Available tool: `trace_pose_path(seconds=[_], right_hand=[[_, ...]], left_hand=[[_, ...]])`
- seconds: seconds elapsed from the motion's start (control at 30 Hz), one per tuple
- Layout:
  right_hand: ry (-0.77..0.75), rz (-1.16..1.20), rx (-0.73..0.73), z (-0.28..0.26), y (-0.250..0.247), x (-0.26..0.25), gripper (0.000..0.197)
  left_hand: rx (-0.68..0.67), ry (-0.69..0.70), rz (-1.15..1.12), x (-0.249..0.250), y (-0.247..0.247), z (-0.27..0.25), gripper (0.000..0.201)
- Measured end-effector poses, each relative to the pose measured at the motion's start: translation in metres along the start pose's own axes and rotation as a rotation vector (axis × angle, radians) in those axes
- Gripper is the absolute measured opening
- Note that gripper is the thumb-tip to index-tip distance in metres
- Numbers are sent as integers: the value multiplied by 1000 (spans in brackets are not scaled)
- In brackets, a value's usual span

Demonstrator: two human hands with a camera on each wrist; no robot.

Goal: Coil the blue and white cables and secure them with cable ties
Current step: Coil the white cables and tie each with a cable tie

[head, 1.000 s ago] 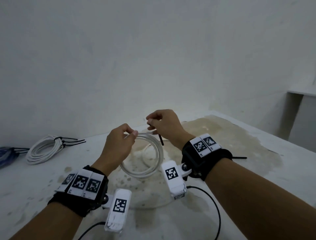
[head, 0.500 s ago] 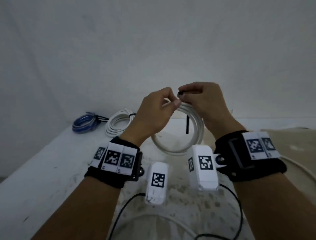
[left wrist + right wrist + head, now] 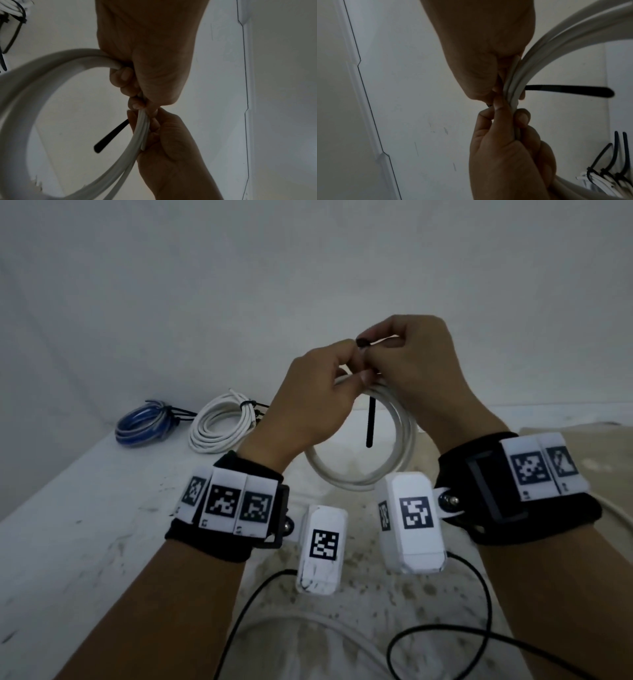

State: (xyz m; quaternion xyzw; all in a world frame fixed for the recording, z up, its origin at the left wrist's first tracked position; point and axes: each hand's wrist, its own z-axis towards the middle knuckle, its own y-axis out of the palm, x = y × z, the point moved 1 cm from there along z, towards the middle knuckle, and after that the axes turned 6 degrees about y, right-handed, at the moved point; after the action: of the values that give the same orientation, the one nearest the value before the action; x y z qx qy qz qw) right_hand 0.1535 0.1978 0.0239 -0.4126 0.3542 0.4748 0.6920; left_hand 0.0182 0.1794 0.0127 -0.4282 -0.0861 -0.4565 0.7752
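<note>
I hold a white cable coil (image 3: pixel 359 479) upright above the table, and it hangs from both hands. My left hand (image 3: pixel 352 366) grips the top of the coil (image 3: pixel 25 94) with curled fingers. My right hand (image 3: pixel 371 354) touches the left hand and pinches a black cable tie (image 3: pixel 370 422) against the strands. The tie's head sticks up between the fingertips, and its tail (image 3: pixel 111 136) hangs down inside the loop (image 3: pixel 573 90). How far the tie goes round the strands is hidden by my fingers.
A tied blue coil (image 3: pixel 144 424) and a tied white coil (image 3: pixel 222 422) lie at the table's far left by the wall. Loose white cable (image 3: pixel 308 628) and black wrist-camera leads (image 3: pixel 445 631) cross the stained tabletop (image 3: pixel 85 542) near me.
Both hands have lifted the coil higher and come together at its top. The tie moved from beside the coil to lie across the strands, tail hanging inside the loop.
</note>
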Motion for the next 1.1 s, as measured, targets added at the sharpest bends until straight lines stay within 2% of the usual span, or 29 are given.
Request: trace_pose_path(seconds=[0.37, 0.57, 0.8, 1.1], right_hand=[[-84, -44, 34, 2, 0, -6, 8], [-80, -64, -53, 1, 2, -5, 6], [-53, 17, -148, 0, -5, -8, 5], [1, -49, -269, 3, -15, -4, 4]], left_hand=[[27, -24, -23, -4, -14, -5, 17], [26, -39, -71, -4, -17, -4, 19], [43, -29, -66, -6, -19, -4, 19], [39, -5, -153, -7, -11, -5, 26]])
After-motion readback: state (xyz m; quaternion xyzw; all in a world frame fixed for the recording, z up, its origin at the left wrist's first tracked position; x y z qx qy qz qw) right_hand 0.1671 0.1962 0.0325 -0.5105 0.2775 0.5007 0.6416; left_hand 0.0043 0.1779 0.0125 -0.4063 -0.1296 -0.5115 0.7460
